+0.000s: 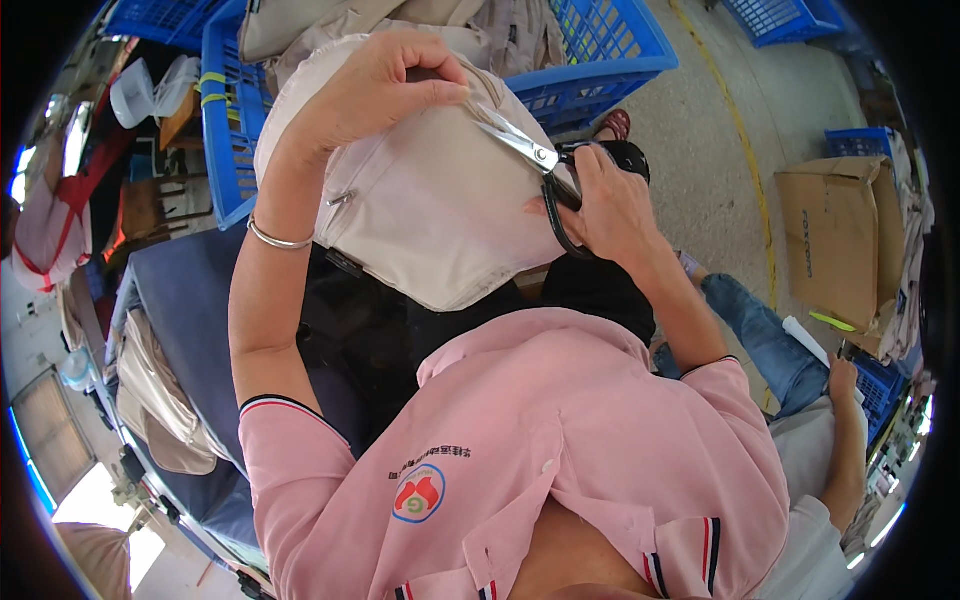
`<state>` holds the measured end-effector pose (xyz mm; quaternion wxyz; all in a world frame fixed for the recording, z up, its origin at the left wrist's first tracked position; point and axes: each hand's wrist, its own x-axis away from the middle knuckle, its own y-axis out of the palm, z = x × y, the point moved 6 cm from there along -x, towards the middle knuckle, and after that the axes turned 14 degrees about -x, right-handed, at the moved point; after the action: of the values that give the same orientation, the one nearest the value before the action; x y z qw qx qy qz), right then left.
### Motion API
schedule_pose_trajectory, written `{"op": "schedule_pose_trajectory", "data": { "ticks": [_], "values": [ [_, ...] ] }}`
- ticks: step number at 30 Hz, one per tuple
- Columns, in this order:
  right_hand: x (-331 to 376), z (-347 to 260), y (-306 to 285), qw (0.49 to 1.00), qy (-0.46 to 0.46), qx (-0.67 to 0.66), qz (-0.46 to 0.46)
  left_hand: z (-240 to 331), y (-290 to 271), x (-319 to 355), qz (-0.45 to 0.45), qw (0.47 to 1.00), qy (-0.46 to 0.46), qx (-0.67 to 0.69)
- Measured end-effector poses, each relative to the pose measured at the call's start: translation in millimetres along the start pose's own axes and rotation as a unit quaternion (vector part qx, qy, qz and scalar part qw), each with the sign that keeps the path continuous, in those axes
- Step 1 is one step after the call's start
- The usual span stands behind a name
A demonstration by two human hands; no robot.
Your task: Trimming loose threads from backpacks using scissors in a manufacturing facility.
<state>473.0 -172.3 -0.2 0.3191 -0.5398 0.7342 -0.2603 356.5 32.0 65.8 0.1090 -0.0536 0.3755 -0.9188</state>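
A cream fabric bag piece (430,215) lies over my lap and against the basket in front of me. A zipper pull (342,198) shows near its left edge. My left hand (370,95) is over the bag's upper part, thumb and fingertips pinched together; what lies between them is too small to make out. My right hand (615,205) grips a pair of scissors (525,148) by their black handles. The silver blades point up and left, slightly parted, with their tips close to my left fingertips.
A blue plastic basket (225,150) full of cream fabric pieces stands ahead. On the right are a cardboard box (830,235) and a seated person in jeans (760,335). Dark blue material (205,300) and cream cloth (160,395) lie at left.
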Motion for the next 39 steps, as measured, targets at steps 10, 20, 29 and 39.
{"op": "schedule_pose_trajectory", "data": {
  "ticks": [10,20,29,39],
  "values": [
    [5.5,11.5,13.7,0.999,0.024,-0.022,-0.004,-5.5,-0.1,-1.9,-0.023,1.0,0.008,-0.005],
    [-8.1,27.1,16.9,0.999,0.036,-0.031,0.0,-14.2,6.0,-15.6,0.045,0.999,-0.022,-0.012],
    [14.1,110.6,40.0,0.792,0.313,-0.524,0.012,-58.8,22.7,64.9,0.409,0.878,-0.1,-0.228],
    [46.8,97.1,29.0,0.817,0.231,-0.521,0.085,-42.9,143.9,238.1,0.549,0.714,-0.421,-0.105]
  ]
}}
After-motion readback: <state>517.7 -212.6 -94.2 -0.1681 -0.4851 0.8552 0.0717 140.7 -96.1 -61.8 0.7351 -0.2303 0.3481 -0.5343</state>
